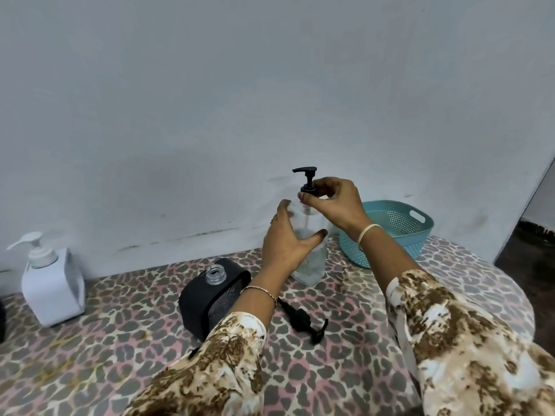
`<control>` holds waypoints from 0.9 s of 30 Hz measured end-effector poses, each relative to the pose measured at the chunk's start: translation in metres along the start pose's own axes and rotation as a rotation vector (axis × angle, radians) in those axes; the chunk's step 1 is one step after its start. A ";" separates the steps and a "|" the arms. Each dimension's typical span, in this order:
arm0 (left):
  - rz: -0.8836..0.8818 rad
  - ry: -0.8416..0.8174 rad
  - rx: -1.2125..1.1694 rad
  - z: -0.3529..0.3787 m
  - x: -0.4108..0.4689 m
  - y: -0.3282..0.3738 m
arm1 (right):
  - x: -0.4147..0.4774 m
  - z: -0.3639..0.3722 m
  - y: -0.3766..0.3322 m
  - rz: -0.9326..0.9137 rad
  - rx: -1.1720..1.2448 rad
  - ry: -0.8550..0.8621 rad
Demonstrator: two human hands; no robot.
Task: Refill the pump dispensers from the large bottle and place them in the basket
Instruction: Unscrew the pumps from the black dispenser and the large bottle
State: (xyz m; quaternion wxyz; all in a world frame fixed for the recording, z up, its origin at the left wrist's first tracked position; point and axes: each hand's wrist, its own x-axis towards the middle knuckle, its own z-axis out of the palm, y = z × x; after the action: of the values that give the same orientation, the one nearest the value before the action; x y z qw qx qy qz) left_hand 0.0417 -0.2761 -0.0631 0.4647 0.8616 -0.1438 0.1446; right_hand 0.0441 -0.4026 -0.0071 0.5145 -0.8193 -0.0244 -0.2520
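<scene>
1. The left grip (285, 244) is wrapped round the middle of the clear bottle (312, 267), with the thumb across the near face and the fingers behind.
2. The right grip (333, 202) comes in from above and pinches the black collar of the pump (307, 175) between thumb and fingertips.
3. The clear bottle stands upright on the worktop (120, 340), towards the back and close to the wall (210, 85), just left of the basket (399, 232).
4. The pump sits on top of the clear bottle with its spout pointing left. Its tube shows through the clear side. Whether the collar is fully seated cannot be told.
5. The basket is teal and perforated, with a handle slot in its rim, and stands at the right rear of the worktop. No contents can be made out in it.
6. A black dispenser (204, 298) stands in front of the clear bottle, just left of the left wrist. Its clear threaded neck is open.
7. A loose pump (303, 319), black, lies flat on the worktop between the two forearms, just right of the black dispenser.
8. A white dispenser (51, 283) with its white pump fitted stands well apart at the far left.
9. The worktop is covered in a leopard-print cloth. Both sleeves are patterned brown and cream, and each wrist carries a bangle.
</scene>
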 end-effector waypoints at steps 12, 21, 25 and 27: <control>-0.016 0.028 -0.064 -0.003 -0.010 0.002 | -0.013 0.003 -0.014 0.071 0.013 0.075; -0.024 0.012 -0.047 -0.003 -0.022 0.011 | -0.025 -0.003 -0.014 0.099 0.020 0.107; -0.013 0.000 -0.035 -0.003 -0.026 0.012 | -0.028 -0.004 -0.012 0.091 0.058 0.110; -0.021 -0.010 -0.034 -0.004 -0.028 0.013 | -0.032 -0.004 -0.014 0.090 0.085 0.078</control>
State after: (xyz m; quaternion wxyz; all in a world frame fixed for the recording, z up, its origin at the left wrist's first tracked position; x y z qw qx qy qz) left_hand 0.0110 -0.2760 -0.0619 0.4802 0.8557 -0.1398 0.1330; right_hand 0.0110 -0.3926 -0.0083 0.5601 -0.7866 0.0217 -0.2590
